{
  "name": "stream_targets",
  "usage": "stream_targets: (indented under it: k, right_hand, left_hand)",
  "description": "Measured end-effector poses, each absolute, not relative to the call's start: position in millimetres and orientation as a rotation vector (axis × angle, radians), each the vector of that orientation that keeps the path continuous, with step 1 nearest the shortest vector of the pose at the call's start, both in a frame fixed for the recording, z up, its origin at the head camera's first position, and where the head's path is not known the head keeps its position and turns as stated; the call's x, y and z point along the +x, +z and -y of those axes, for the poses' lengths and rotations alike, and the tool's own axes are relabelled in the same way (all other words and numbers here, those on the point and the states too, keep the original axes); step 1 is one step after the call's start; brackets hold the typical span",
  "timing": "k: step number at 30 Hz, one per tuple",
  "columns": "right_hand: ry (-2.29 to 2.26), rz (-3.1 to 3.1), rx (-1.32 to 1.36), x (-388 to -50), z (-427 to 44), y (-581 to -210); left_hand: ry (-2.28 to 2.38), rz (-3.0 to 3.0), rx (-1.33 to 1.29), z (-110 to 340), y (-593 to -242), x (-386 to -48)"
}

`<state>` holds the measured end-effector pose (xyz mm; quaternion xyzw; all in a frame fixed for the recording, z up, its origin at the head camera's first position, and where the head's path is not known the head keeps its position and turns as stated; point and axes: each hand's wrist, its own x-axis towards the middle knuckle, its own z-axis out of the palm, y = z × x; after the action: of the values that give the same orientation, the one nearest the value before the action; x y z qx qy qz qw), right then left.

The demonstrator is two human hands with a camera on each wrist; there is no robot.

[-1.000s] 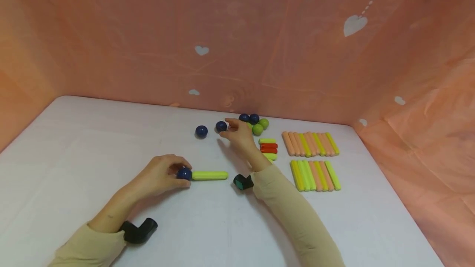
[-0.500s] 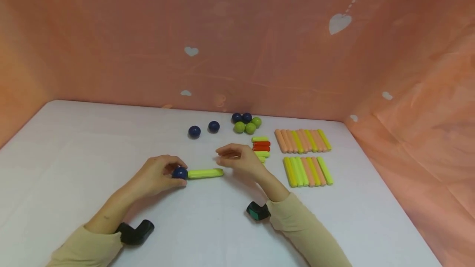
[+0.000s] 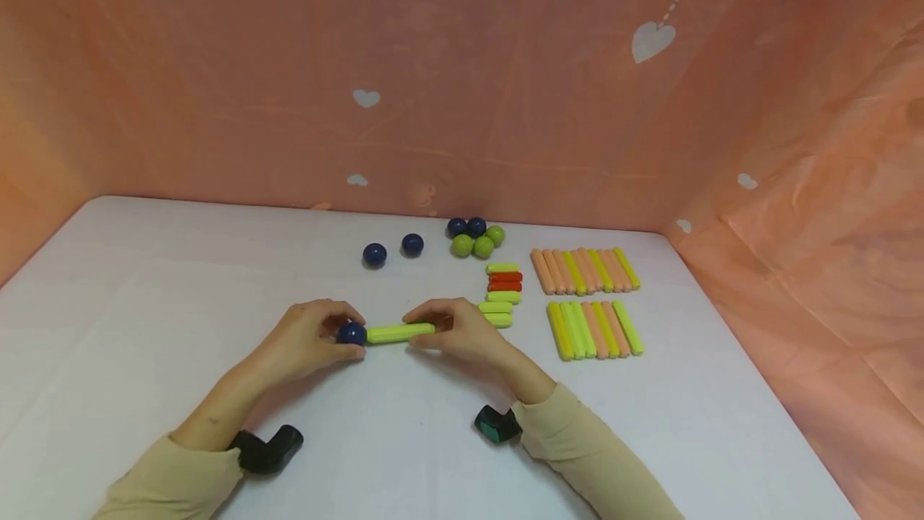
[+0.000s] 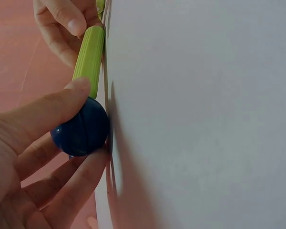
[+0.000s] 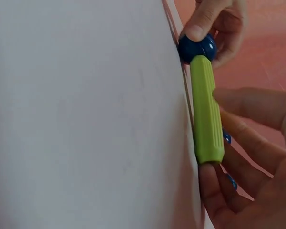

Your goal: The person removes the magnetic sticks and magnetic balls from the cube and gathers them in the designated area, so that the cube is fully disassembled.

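A dark blue ball [image 3: 351,334] sits between the thumb and curled fingers of my left hand [image 3: 312,337]. A ribbed yellow-green rod [image 3: 393,334] lies on the table to its right, its left end against the ball. The right end of that rod is pinched by my right hand [image 3: 465,334], thumb on the near side and fingers on the far side. In the left wrist view the ball [image 4: 83,128] shows a seam line and meets the rod [image 4: 90,59]. In the right wrist view the thumb presses the rod's side [image 5: 205,112], and fingertips lie by its end.
Two loose blue balls [image 3: 374,254] sit farther back. Behind my right hand is a cluster of blue and green balls [image 3: 483,247]. Short green and red rods [image 3: 504,277] are stacked nearby. Two rows of longer rods, the back row [image 3: 585,271] and front row [image 3: 595,331], lie right.
My right hand has come back from the blue balls at the rear and taken hold of the rod's right end. My left hand keeps its hold on the ball.
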<state>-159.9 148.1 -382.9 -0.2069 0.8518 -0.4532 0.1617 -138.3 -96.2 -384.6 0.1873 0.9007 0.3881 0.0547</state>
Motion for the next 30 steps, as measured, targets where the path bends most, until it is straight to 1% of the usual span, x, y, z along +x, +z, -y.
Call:
stream_targets:
  k: [7, 16, 19, 26, 30]
  right_hand:
    - [-1.212, -2.443, -0.629, -159.1, -148.8, -382.4]
    - [-1.159, -2.480, -0.778, -158.9, -156.7, -379.1]
    - [-1.192, -2.448, -0.761, -158.5, -161.3, -379.3]
    - [-1.286, -2.474, -0.570, -153.1, -178.2, -378.3]
    - [-1.324, -2.482, -0.527, -151.1, -192.6, -376.5]
  left_hand:
    - [1.182, -2.747, 0.585, 92.6, -382.9, -141.4]
    - [1.175, -2.729, 0.639, 84.6, -379.5, -143.8]
    - [1.166, -2.736, 0.649, 83.3, -379.6, -144.5]
    - [1.140, -2.757, 0.644, 86.4, -383.1, -145.1]
    - [1.144, -2.762, 0.627, 89.6, -384.7, -142.9]
